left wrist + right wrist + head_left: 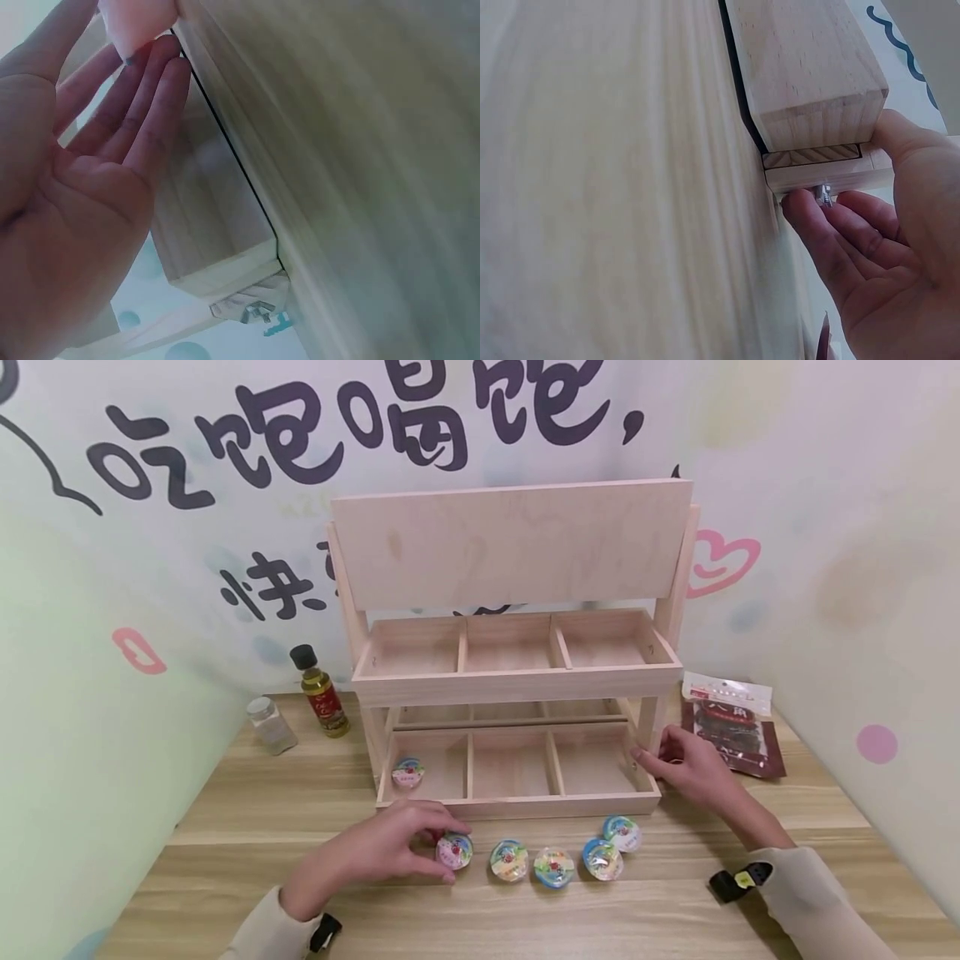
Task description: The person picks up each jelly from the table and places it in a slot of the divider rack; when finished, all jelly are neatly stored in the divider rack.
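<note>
A two-tier wooden rack [517, 687] with divided trays stands on the table. In front of its lower tray, my left hand [390, 843] pinches a small jelly cup [455, 852] between thumb and fingers; the left wrist view shows the pale pink cup [139, 26] at the fingertips. My right hand [693, 767] grips the right end of the lower tray [517, 808]. In the right wrist view its thumb lies on the wood and its fingers curl beside a metal wing nut [823, 195]. One jelly cup [408, 772] sits in the lower tray's left compartment.
Several more jelly cups [509, 861] lie in a row on the table [225, 860], right of my left hand. A sauce bottle [324, 697] and a clear jar [272, 727] stand left of the rack. On the right lies a spice packet [731, 727]. Walls border the table.
</note>
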A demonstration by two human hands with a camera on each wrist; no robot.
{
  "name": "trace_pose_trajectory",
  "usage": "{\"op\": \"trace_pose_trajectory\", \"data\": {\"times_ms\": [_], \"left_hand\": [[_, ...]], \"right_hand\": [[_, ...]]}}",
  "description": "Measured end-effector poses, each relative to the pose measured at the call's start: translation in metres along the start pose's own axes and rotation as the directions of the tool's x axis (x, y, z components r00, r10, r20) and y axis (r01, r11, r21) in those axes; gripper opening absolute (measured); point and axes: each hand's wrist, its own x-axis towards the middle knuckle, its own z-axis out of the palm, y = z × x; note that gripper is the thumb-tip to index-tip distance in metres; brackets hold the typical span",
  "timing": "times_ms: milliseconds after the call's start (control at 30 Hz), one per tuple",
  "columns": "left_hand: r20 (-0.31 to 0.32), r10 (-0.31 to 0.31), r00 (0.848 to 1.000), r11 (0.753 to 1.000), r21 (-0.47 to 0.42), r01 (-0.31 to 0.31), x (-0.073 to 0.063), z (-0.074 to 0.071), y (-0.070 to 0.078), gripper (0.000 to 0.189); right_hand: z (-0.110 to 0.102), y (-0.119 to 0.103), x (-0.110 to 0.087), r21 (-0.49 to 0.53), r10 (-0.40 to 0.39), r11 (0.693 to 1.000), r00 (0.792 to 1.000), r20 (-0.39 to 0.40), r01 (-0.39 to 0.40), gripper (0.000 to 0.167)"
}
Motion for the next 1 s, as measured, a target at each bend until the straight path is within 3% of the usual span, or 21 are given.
{"op": "trace_pose_trajectory", "data": {"times_ms": [333,567,767,1000], "left_hand": [[0.016,-0.066,0.998,0.993,-0.095,0.067,0.001,0.002,-0.001,0.050],[0.003,-0.079,0.997,0.997,-0.016,0.080,0.001,-0.002,0.005,0.052],[-0.137,-0.008,0.991,0.996,0.090,0.020,0.000,-0.021,0.014,0.048],[-0.314,0.042,0.948,0.997,0.076,-0.019,0.013,-0.041,0.008,0.048]], "right_hand": [[-0.001,0.001,0.000,-0.001,-0.010,1.000,1.000,-0.004,0.010,0.050],[0.001,0.001,0.002,0.017,0.000,1.000,1.000,0.006,0.000,0.048],[0.001,0.000,0.003,0.028,0.016,0.999,1.000,0.013,-0.016,0.049],[0.001,0.001,0.003,0.019,0.022,1.000,1.000,0.011,-0.022,0.048]]}}
